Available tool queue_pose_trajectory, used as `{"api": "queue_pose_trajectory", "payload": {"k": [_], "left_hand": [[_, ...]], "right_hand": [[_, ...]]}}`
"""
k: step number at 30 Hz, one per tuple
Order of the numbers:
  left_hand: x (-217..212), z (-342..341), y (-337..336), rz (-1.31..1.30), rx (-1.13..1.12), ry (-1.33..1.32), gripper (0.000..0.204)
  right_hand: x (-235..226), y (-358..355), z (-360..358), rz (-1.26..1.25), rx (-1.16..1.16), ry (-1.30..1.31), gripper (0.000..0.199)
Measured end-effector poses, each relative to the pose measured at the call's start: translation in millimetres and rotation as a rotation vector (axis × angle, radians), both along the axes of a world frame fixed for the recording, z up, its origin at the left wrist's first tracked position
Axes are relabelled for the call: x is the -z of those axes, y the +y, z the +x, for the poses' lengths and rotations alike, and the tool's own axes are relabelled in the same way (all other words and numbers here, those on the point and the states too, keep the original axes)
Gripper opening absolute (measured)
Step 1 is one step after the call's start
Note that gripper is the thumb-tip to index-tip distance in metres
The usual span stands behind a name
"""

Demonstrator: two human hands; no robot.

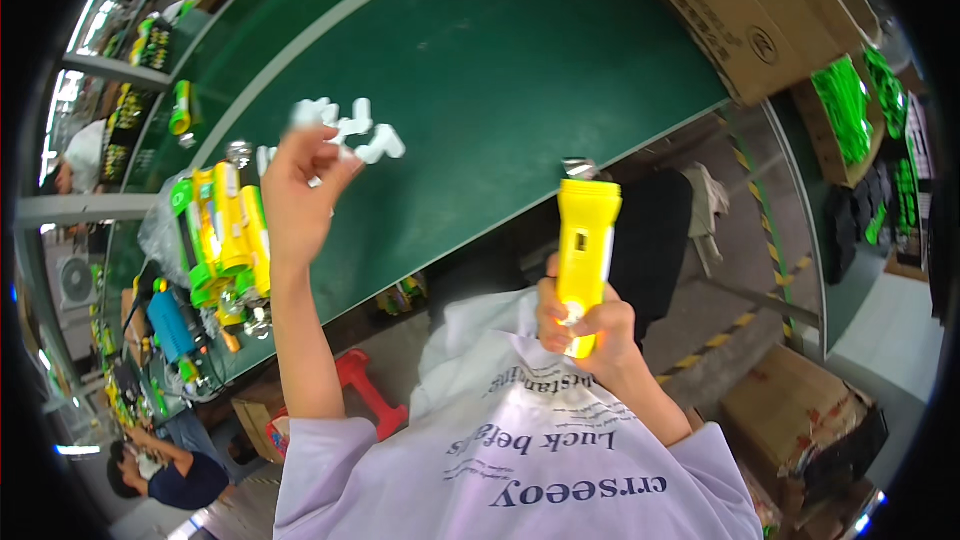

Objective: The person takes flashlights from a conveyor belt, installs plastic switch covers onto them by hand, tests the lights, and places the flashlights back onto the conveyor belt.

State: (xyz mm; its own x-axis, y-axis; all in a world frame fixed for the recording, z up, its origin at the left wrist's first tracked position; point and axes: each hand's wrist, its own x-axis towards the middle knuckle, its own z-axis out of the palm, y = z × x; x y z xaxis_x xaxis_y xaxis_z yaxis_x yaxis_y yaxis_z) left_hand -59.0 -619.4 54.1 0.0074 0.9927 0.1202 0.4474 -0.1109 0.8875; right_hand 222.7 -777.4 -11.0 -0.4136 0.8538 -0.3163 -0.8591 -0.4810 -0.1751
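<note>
R hand, lower ctr-right, wrapped round yellow plastic flashlight; long axis near vert., wide end twd top of frame, by table's slanting edge. L hand, upper L, fingers bent nr small white pieces; can't tell if gripping. Smooth green table stretches to cardboard box, upper R.

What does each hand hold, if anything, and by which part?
Right hand: yellow plastic flashlight, by its near end. Left hand, over small white plastic pieces: cannot be told.

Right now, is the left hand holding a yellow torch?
No, the right hand holds the yellow torch, while the left hand is by the white pieces.
</note>
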Motion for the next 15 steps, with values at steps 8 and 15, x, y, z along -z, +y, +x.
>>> {"api": "queue_pose_trajectory", "payload": {"k": [8,15], "left_hand": [[19,101,-66,-0.071,0.586,-0.223,0.023],[13,127,-72,0.037,0.575,-0.226,0.012]], "right_hand": [[-1,-1,0,0.045,-0.059,0.063,0.063],[0,-5,3,0.099,-0.064,0.001,0.065]]}}
